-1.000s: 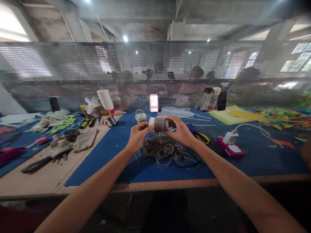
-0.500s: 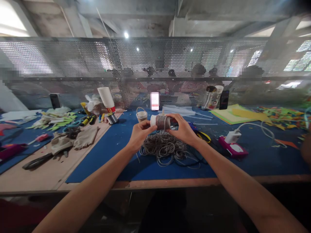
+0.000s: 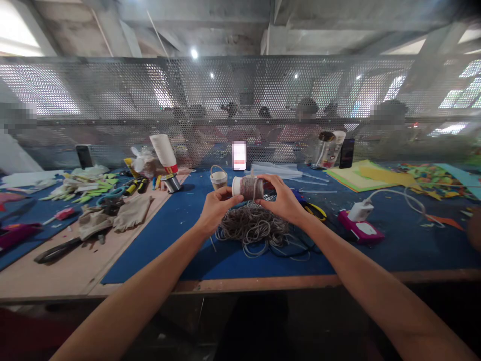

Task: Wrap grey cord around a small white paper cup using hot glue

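Observation:
Between my two hands, above the table, lies a paper cup wound with grey cord (image 3: 251, 189), on its side with its white end to the left. My left hand (image 3: 215, 208) grips that white end with thumb and fingers. At the cord-covered end, my right hand (image 3: 281, 200) is closed round the cup, a strand of cord near its fingertips. A loose heap of grey cord (image 3: 255, 225) spreads on the blue mat (image 3: 161, 245) below. Just behind my left hand stands a small cup basket with a handle (image 3: 219, 178).
At left are a leaning stack of paper cups (image 3: 164, 150), work gloves (image 3: 131, 213) and pliers-like tools. A lit phone (image 3: 239, 156) stands at the back before a perforated metal screen (image 3: 124, 90). On the right are a charger on a magenta block (image 3: 361, 225) and coloured sheets (image 3: 361, 176).
Almost nothing differs. Both hands keep hold of the cord-wound cup in the same place, and the view shifts very slightly.

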Tool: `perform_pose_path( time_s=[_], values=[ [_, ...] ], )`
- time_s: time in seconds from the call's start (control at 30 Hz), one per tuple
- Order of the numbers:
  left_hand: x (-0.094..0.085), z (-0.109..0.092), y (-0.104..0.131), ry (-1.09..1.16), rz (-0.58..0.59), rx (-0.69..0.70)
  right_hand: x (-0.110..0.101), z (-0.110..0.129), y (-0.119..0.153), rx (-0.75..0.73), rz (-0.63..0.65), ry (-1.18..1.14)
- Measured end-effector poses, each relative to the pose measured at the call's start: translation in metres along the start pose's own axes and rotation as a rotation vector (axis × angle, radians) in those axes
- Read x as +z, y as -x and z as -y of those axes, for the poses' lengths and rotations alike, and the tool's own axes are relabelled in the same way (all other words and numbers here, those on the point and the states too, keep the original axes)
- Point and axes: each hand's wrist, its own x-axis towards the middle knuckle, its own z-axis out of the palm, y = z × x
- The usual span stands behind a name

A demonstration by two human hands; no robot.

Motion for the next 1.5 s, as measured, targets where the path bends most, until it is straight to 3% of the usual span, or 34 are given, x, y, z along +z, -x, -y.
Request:
perform_pose_path(
  time_s=[1.5],
  values=[
    [0.0013, -0.0023, -0.0012, 0.319, 0.005, -0.154, 0.0048, -0.0064, -0.0005, 0.143, 0.053, -0.141]
  ],
)
